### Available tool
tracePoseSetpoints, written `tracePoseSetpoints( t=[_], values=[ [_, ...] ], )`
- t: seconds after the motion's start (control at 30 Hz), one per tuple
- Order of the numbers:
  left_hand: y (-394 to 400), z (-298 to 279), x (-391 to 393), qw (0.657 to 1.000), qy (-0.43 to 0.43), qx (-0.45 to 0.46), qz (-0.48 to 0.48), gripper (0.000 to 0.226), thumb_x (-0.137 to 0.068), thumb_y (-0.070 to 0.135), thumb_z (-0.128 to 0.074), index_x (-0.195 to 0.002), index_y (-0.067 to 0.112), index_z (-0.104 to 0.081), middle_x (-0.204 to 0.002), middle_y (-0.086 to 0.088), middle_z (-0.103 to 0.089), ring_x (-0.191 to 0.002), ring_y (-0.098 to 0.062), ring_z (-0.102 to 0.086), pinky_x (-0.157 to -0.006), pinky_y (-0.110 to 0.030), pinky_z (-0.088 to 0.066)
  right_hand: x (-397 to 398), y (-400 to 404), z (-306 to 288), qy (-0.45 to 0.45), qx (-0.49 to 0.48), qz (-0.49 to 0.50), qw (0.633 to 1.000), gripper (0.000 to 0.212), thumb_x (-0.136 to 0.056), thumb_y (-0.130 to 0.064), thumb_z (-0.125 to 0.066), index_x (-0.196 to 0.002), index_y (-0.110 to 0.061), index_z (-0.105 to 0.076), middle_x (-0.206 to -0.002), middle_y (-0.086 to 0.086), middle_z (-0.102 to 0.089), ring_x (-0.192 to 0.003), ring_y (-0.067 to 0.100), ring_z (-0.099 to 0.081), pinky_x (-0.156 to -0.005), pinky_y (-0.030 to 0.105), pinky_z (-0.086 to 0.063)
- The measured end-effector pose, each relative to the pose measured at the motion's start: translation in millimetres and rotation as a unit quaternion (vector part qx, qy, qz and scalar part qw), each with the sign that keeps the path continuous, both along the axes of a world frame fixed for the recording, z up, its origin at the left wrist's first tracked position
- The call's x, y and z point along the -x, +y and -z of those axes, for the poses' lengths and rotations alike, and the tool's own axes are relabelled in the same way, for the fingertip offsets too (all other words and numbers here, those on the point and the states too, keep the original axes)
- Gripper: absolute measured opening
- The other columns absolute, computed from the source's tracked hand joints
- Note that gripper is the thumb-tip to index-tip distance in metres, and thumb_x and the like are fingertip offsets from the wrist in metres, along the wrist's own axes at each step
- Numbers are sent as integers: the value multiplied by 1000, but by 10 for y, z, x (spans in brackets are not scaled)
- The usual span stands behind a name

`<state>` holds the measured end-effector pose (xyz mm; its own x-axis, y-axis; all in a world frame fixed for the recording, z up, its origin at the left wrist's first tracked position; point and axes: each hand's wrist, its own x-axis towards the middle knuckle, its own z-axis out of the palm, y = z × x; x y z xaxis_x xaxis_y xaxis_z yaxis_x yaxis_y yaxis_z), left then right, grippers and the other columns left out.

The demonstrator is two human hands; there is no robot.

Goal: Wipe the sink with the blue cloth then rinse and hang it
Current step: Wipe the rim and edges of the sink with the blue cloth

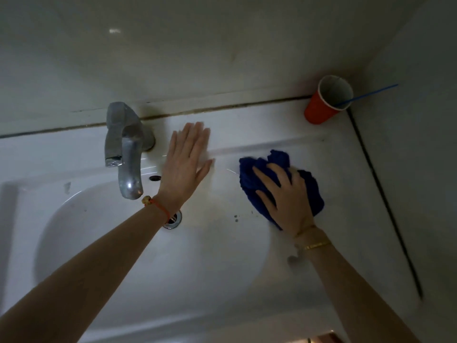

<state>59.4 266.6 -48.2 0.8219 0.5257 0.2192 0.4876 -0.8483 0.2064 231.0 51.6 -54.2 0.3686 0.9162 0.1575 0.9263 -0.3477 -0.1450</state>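
A white sink [81,243] fills the lower view, with a metal faucet [123,149] at its back rim and a drain [173,220] in the bowl. A bunched blue cloth [309,186] lies on the sink's right rim. My right hand [284,196] presses down on the cloth with spread fingers, covering its middle. My left hand [188,157] lies flat with straight fingers on the back rim, just right of the faucet, and holds nothing.
A red paper cup [321,107] with a blue straw [371,94] leans in the back right corner against the wall. A dark grout line [385,199] runs along the right wall. A few dark specks [236,218] mark the bowl near the cloth.
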Motion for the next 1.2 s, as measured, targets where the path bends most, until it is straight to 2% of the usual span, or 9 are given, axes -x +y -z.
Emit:
tracePoseSetpoints(
  t=[0.1,0.23,0.47,0.67,0.77,0.93,1.0,1.1,1.2],
  values=[
    [0,-109,-310,995,-16,-13,96,62,-105,41,-40,-157,10,-26,-164,-12,-23,-154,-29,-15,-126,-49,-11,-239,-243,0,0,2,60,998,48,-96,-42,-44,-143,-30,-43,-142,8,-46,-112,38,-45,-90,46,-40],
    [33,-126,-659,987,-7,-1,158,60,-105,42,-42,-156,13,-29,-163,-10,-27,-153,-28,-19,-126,-47,-11,-286,-9,7,-14,-4,196,981,48,-93,-38,-50,-139,-26,-48,-138,12,-50,-102,41,-51,-82,46,-43],
    [117,-57,-854,980,-2,-23,199,59,-103,41,-48,-154,14,-35,-159,-11,-36,-147,-31,-32,-124,-47,-19,-4,-294,17,36,-12,34,999,50,-93,-40,-50,-141,-30,-46,-141,6,-48,-110,37,-47,-90,46,-41],
    [222,-23,-973,973,-18,-25,227,59,-101,40,-51,-152,12,-39,-157,-12,-39,-143,-32,-37,-120,-45,-27,-482,-116,0,7,18,205,979,53,-89,-37,-55,-140,-27,-47,-139,9,-49,-108,41,-47,-84,48,-43],
    [245,30,-983,972,-34,-22,233,59,-101,39,-54,-151,11,-40,-156,-12,-40,-142,-32,-37,-119,-46,-29,-246,21,17,14,6,157,987,53,-89,-39,-52,-140,-28,-46,-139,8,-48,-107,39,-47,-86,47,-42],
    [267,63,-967,972,-37,-22,231,59,-101,40,-54,-151,12,-40,-156,-11,-40,-142,-32,-37,-119,-46,-29,-79,-366,-10,35,-15,41,998,49,-92,-38,-52,-140,-30,-48,-139,4,-49,-102,33,-46,-85,42,-40],
    [268,55,-968,973,-39,-22,228,59,-101,41,-53,-151,13,-40,-156,-10,-40,-142,-32,-37,-119,-45,-29,-299,-400,-19,12,1,82,997,49,-91,-39,-51,-139,-29,-48,-139,6,-49,-102,34,-46,-83,43,-41],
    [268,49,-976,973,-33,-21,226,60,-101,42,-52,-152,13,-40,-157,-9,-40,-141,-32,-37,-120,-45,-28,-538,-158,-23,9,-3,217,976,50,-87,-36,-58,-136,-26,-51,-136,9,-52,-104,41,-49,-79,47,-45],
    [250,60,-976,973,-34,-22,226,60,-101,42,-53,-152,13,-40,-157,-9,-40,-141,-32,-37,-119,-46,-29,-347,67,-19,11,0,195,981,50,-88,-36,-55,-136,-26,-51,-136,8,-51,-105,40,-48,-83,47,-44]
  ],
)
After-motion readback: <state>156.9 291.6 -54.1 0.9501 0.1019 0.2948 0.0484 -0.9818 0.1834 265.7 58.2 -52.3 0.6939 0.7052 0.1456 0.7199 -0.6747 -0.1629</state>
